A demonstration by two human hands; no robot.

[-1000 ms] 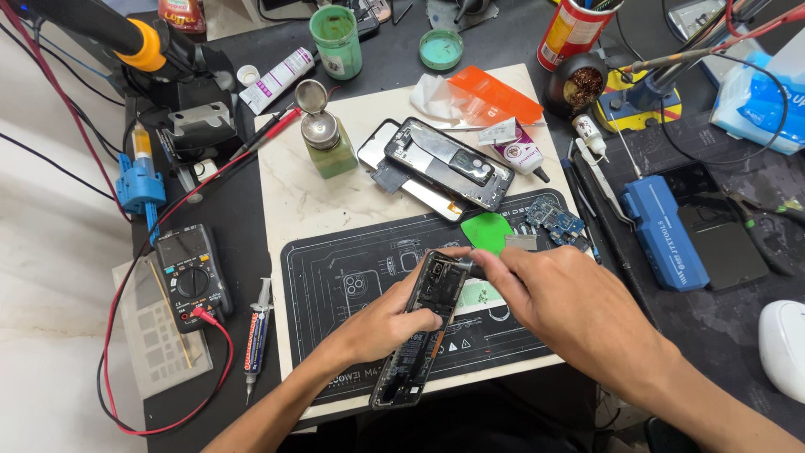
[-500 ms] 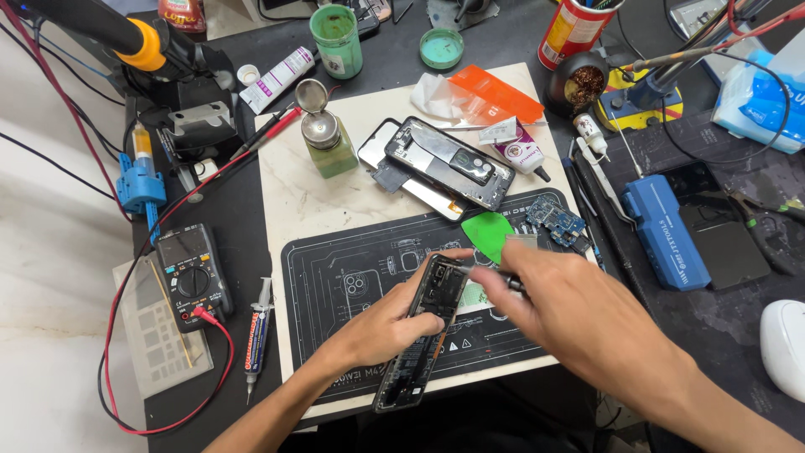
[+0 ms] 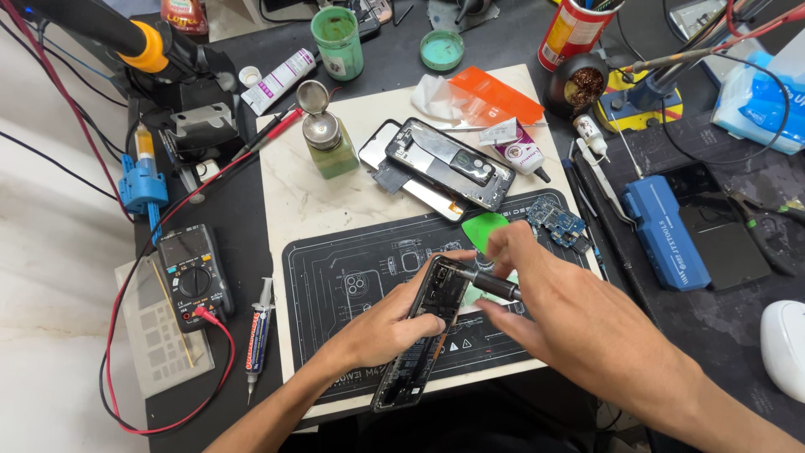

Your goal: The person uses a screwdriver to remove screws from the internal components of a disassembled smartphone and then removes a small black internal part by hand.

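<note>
My left hand (image 3: 387, 325) grips an opened black phone body (image 3: 422, 330) that lies slanted on a dark repair mat (image 3: 335, 285). My right hand (image 3: 560, 309) holds a small dark metal screwdriver (image 3: 489, 282), whose tip touches the upper end of the phone body. A green plastic pick (image 3: 484, 231) lies just behind my right fingers. A blue circuit board (image 3: 558, 223) rests at the mat's far right corner.
A second opened phone (image 3: 449, 164) lies on the marble slab (image 3: 310, 201) beside a green liquid dispenser bottle (image 3: 329, 144). A multimeter (image 3: 194, 275) with red leads and a syringe (image 3: 258, 335) sit at left. A blue tool case (image 3: 667, 231) and soldering gear stand at right.
My right hand has drawn back slightly and now shows the screwdriver at the phone's upper end. The phone body has stayed almost in place under my left hand.
</note>
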